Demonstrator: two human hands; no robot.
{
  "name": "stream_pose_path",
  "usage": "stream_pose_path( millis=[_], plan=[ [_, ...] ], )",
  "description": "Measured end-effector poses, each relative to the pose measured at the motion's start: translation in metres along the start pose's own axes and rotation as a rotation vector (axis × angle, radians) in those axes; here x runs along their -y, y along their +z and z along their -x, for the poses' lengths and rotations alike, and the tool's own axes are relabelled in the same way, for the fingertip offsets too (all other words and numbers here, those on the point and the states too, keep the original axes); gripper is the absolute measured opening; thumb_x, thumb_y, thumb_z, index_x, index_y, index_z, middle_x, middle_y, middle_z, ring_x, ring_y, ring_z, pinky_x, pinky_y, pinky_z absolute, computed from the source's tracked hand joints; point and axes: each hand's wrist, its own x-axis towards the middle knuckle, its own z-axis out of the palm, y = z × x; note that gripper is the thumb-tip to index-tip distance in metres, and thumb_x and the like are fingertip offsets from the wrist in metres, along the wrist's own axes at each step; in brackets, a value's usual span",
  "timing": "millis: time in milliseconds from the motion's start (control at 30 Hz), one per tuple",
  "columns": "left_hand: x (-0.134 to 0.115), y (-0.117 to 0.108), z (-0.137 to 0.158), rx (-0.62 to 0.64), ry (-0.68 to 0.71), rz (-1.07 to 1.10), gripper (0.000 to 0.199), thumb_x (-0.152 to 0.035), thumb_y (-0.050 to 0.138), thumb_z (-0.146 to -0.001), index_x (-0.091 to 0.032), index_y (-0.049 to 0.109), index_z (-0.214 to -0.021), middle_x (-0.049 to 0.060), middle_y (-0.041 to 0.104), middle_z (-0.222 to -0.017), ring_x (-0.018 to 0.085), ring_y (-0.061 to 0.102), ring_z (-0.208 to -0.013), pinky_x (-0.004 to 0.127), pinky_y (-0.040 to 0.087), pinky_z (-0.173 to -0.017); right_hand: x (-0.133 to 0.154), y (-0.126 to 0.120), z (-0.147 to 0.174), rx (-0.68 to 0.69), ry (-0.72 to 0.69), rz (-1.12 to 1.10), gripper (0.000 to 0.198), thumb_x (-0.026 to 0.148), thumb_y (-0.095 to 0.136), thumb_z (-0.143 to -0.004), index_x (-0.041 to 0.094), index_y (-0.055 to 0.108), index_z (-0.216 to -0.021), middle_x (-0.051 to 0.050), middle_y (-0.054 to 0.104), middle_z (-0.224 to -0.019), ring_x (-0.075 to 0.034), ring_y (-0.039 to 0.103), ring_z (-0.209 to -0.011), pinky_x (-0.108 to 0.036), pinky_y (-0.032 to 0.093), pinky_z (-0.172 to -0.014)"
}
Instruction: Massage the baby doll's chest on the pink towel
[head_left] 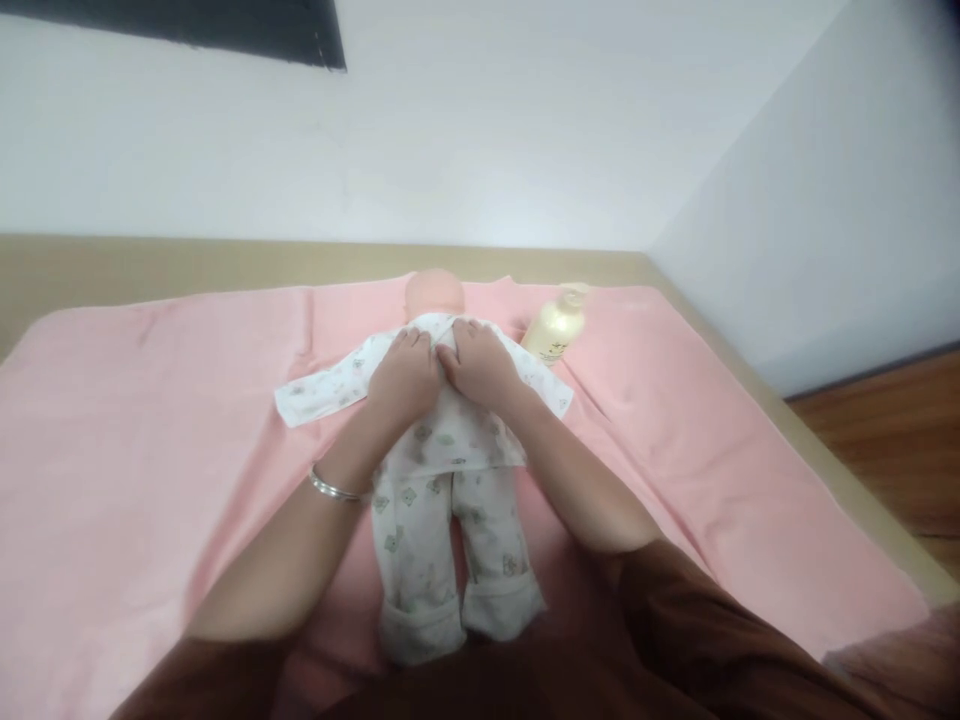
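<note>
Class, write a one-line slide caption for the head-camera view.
Both hands, left hand and right hand, rest on the chest of a doll on a pink blanket, a lotion bottle beside it.

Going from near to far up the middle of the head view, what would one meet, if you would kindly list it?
Doll's trouser cuffs → left hand and right hand side by side on the doll's top → doll's head → bed's tan edge → white wall.

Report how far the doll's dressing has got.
Done: the doll lies on the pink blanket with printed trousers on both legs and the matching top over its arms. In hand: the left hand and right hand meet at the chest, pressing the top's front near the neck. Left: whether the front is fastened is hidden under the hands. A lotion bottle lies untouched beside the doll.
</note>
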Motion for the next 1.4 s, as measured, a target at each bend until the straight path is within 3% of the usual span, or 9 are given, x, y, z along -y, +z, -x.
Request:
stream_pose_path(
  millis=[133,233,567,800,967,1067,1200,1300,1400],
  plan=[
    [0.011,0.001,-0.011,0.03,-0.096,0.04,0.035,-0.014,0.029,-0.092,-0.012,0.064,-0.093,0.016,0.068,-0.103,0.028,0.061,-0.108,0.045,0.048,-0.105,0.024,-0.005,0.02,0.021,-0.088,0.202,0.031,0.016,0.034,-0.097,0.007,0.062,-0.11,-0.022,0.067,-0.111,-0.032,0.061,-0.106,-0.043,0.046,-0.097],
    [0.014,0.002,-0.015,0.034,-0.215,0.085,0.034,-0.017,0.028,-0.094,-0.013,0.062,-0.095,0.017,0.067,-0.101,0.028,0.062,-0.101,0.043,0.051,-0.098,0.033,-0.003,0.028,-0.013,-0.036,0.244,0.033,0.012,0.037,-0.095,0.003,0.06,-0.118,-0.024,0.067,-0.114,-0.031,0.061,-0.109,-0.04,0.047,-0.095],
    [0.015,0.022,-0.012,-0.136,-0.281,0.16,0.046,-0.028,0.033,-0.093,-0.007,0.059,-0.124,0.019,0.065,-0.127,0.033,0.056,-0.123,0.051,0.041,-0.112,-0.005,0.007,-0.007,-0.01,0.001,-0.102,0.042,0.03,0.039,-0.102,0.004,0.056,-0.13,-0.02,0.056,-0.144,-0.031,0.049,-0.135,-0.046,0.035,-0.117],
    [0.007,0.004,-0.002,0.034,-0.211,0.124,0.054,-0.031,0.028,-0.098,-0.002,0.049,-0.139,0.022,0.055,-0.145,0.034,0.047,-0.137,0.053,0.035,-0.119,-0.013,0.017,-0.006,-0.052,-0.055,-0.091,0.047,0.032,0.037,-0.101,0.004,0.052,-0.135,-0.021,0.056,-0.143,-0.031,0.049,-0.135,-0.048,0.033,-0.118],
    [-0.005,-0.006,0.002,0.079,-0.205,0.134,0.055,-0.026,0.027,-0.099,-0.001,0.04,-0.146,0.021,0.043,-0.156,0.033,0.035,-0.148,0.051,0.029,-0.123,-0.019,0.004,-0.007,0.041,-0.178,0.007,0.047,0.028,0.032,-0.102,0.0,0.052,-0.134,-0.024,0.056,-0.143,-0.032,0.051,-0.132,-0.047,0.036,-0.116],
    [0.0,-0.011,-0.004,0.112,-0.25,0.225,0.049,-0.027,0.03,-0.097,-0.006,0.05,-0.136,0.02,0.053,-0.146,0.033,0.043,-0.141,0.051,0.034,-0.119,-0.009,-0.011,0.003,0.114,-0.252,0.066,0.048,0.023,0.032,-0.101,-0.003,0.051,-0.136,-0.024,0.057,-0.141,-0.032,0.054,-0.13,-0.046,0.039,-0.115],
    [0.015,-0.017,-0.011,0.123,-0.254,0.328,0.033,-0.03,0.033,-0.093,-0.015,0.059,-0.107,0.016,0.066,-0.11,0.031,0.061,-0.109,0.05,0.049,-0.101,0.014,-0.025,0.022,0.171,-0.266,0.142,0.05,0.016,0.031,-0.098,-0.006,0.049,-0.139,-0.027,0.055,-0.142,-0.034,0.052,-0.134,-0.046,0.038,-0.116],
    [0.02,-0.015,-0.011,0.08,-0.21,0.342,0.035,-0.029,0.034,-0.092,-0.014,0.059,-0.111,0.017,0.065,-0.116,0.031,0.06,-0.11,0.05,0.047,-0.103,0.015,-0.025,0.022,0.222,-0.213,0.113,0.054,0.018,0.03,-0.1,-0.006,0.039,-0.148,-0.026,0.042,-0.155,-0.033,0.038,-0.147,-0.046,0.03,-0.123],
    [0.016,-0.008,-0.008,0.071,-0.211,0.303,0.046,-0.03,0.033,-0.093,-0.011,0.054,-0.129,0.019,0.06,-0.134,0.033,0.053,-0.127,0.053,0.038,-0.114,0.001,-0.02,0.008,0.23,-0.122,-0.013,0.053,0.029,0.029,-0.104,0.0,0.043,-0.147,-0.021,0.042,-0.157,-0.03,0.038,-0.148,-0.045,0.03,-0.123]
  ],
)
